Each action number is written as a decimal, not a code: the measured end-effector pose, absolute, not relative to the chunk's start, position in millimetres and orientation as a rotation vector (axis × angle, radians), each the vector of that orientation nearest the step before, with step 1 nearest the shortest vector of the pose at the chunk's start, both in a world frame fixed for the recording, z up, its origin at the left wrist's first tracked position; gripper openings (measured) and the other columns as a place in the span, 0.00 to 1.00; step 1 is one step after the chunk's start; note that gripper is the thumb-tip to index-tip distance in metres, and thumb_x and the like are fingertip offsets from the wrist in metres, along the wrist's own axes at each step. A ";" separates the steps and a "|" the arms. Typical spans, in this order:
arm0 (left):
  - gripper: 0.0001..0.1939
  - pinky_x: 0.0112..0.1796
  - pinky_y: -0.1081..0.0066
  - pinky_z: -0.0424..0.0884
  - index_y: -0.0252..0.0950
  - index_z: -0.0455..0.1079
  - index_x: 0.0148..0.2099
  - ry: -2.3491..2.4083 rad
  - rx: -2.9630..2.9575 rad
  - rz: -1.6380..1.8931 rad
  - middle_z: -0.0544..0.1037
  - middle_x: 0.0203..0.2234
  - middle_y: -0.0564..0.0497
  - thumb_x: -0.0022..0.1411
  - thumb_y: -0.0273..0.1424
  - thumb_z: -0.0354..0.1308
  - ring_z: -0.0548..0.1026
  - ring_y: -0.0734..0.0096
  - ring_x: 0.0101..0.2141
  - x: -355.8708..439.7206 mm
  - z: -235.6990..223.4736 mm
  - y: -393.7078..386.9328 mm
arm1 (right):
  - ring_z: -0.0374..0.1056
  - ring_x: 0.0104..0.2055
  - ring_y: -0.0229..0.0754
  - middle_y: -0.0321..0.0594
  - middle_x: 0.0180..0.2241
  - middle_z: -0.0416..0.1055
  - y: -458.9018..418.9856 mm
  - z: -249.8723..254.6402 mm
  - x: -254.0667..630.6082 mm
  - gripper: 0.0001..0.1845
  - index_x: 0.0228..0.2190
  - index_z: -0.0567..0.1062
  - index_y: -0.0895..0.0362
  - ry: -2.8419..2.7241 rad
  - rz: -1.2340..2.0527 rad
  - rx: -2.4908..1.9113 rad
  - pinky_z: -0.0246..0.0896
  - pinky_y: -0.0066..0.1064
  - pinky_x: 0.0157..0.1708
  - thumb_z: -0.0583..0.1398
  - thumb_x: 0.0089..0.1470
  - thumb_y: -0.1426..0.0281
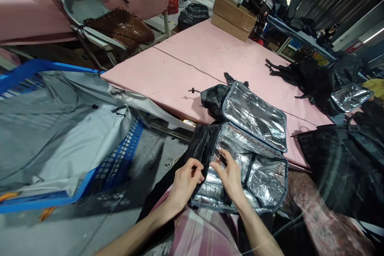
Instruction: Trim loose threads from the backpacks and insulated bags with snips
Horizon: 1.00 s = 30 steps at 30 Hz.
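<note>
A dark bag with a shiny silver lining (237, 144) lies unfolded across my lap and the edge of the pink table, its lined flap (255, 114) resting on the tabletop. My left hand (187, 178) pinches at the bag's dark left border; what is between its fingertips, perhaps a fine thread, is too small to make out. Just to the right, over the lining, my right hand (229, 172) is closed around a small dark tool (221, 158), which looks like thread snips and is partly hidden by the fingers. The fingertips of both hands are close together but apart.
To the left stands a blue plastic crate (120, 164) full of grey fabric pieces. The pink table (180, 76) carries a cardboard box (234, 16) at its far end. More black bags (345, 160) are heaped at the right. A chair (87, 12) stands beyond the crate.
</note>
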<state>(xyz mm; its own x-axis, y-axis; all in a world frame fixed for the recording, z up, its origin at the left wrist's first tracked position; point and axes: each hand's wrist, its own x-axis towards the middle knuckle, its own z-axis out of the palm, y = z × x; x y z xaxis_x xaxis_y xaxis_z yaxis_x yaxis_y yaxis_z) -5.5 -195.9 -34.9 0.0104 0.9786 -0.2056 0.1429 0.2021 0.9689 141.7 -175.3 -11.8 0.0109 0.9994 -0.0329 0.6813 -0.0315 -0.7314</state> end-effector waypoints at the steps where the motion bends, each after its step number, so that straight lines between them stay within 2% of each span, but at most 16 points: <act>1: 0.04 0.23 0.73 0.70 0.37 0.61 0.31 1.372 1.159 0.971 0.71 0.17 0.56 0.55 0.31 0.47 0.73 0.72 0.20 -5.7 -35.1 -195.9 | 0.63 0.32 0.40 0.38 0.31 0.71 -180.4 -3.2 142.7 0.14 0.40 0.70 0.57 -1.895 0.563 -1.786 0.51 0.31 0.35 0.58 0.52 0.63; 4: 0.04 0.24 0.73 0.70 0.37 0.61 0.32 1.374 1.177 0.961 0.71 0.17 0.56 0.56 0.31 0.47 0.73 0.72 0.20 -5.9 -37.0 -196.4 | 0.61 0.32 0.42 0.40 0.30 0.70 -193.2 17.3 142.3 0.09 0.38 0.71 0.57 -2.339 -0.007 -1.729 0.46 0.35 0.35 0.57 0.55 0.66; 7: 0.04 0.24 0.74 0.68 0.37 0.61 0.31 1.401 1.214 0.954 0.70 0.18 0.57 0.55 0.31 0.47 0.72 0.74 0.19 -5.9 -37.7 -197.1 | 0.59 0.30 0.41 0.39 0.27 0.69 -198.2 25.1 137.8 0.05 0.33 0.72 0.57 -2.524 -0.297 -1.665 0.43 0.35 0.32 0.58 0.54 0.69; 11: 0.04 0.22 0.75 0.68 0.37 0.61 0.31 1.401 1.227 0.967 0.70 0.22 0.56 0.55 0.31 0.47 0.72 0.75 0.19 -6.7 -35.6 -197.8 | 0.57 0.29 0.42 0.39 0.24 0.67 -197.0 24.2 133.9 0.02 0.30 0.72 0.57 -2.590 -0.417 -1.658 0.41 0.35 0.31 0.58 0.53 0.74; 19: 0.05 0.22 0.75 0.70 0.37 0.61 0.31 1.361 1.226 0.995 0.70 0.23 0.55 0.55 0.32 0.47 0.72 0.75 0.20 -6.3 -40.0 -198.5 | 0.56 0.27 0.43 0.39 0.22 0.65 -197.9 21.5 130.1 0.05 0.26 0.71 0.58 -2.562 -0.499 -1.710 0.40 0.35 0.30 0.57 0.51 0.77; 23: 0.05 0.23 0.74 0.71 0.37 0.62 0.30 1.339 1.186 0.988 0.72 0.23 0.54 0.55 0.32 0.49 0.74 0.72 0.22 -6.4 -41.8 -200.5 | 0.57 0.27 0.42 0.39 0.22 0.66 -195.3 21.8 130.9 0.08 0.23 0.70 0.58 -2.571 -0.438 -1.717 0.41 0.35 0.30 0.56 0.52 0.78; 26: 0.08 0.24 0.74 0.71 0.37 0.63 0.30 1.340 1.237 0.933 0.75 0.23 0.52 0.57 0.35 0.48 0.75 0.71 0.24 -31.0 -46.0 -201.7 | 0.60 0.28 0.41 0.39 0.23 0.68 -191.7 22.4 143.5 0.07 0.25 0.70 0.57 -2.501 -0.244 -1.753 0.44 0.34 0.32 0.57 0.54 0.74; 28: 0.12 0.21 0.75 0.68 0.37 0.65 0.28 1.455 1.417 0.808 0.75 0.20 0.52 0.58 0.38 0.47 0.73 0.71 0.20 -61.3 -51.1 -201.8 | 0.62 0.30 0.40 0.38 0.26 0.70 -188.8 19.1 155.8 0.04 0.30 0.72 0.57 -2.355 0.077 -1.777 0.48 0.32 0.33 0.57 0.54 0.70; 30: 0.16 0.18 0.75 0.62 0.37 0.66 0.22 1.633 1.634 0.677 0.70 0.12 0.53 0.56 0.40 0.51 0.70 0.69 0.16 -91.6 -55.3 -201.7 | 0.64 0.29 0.39 0.37 0.28 0.71 -185.4 9.7 164.9 0.09 0.35 0.71 0.57 -2.091 0.524 -1.786 0.52 0.29 0.31 0.58 0.52 0.66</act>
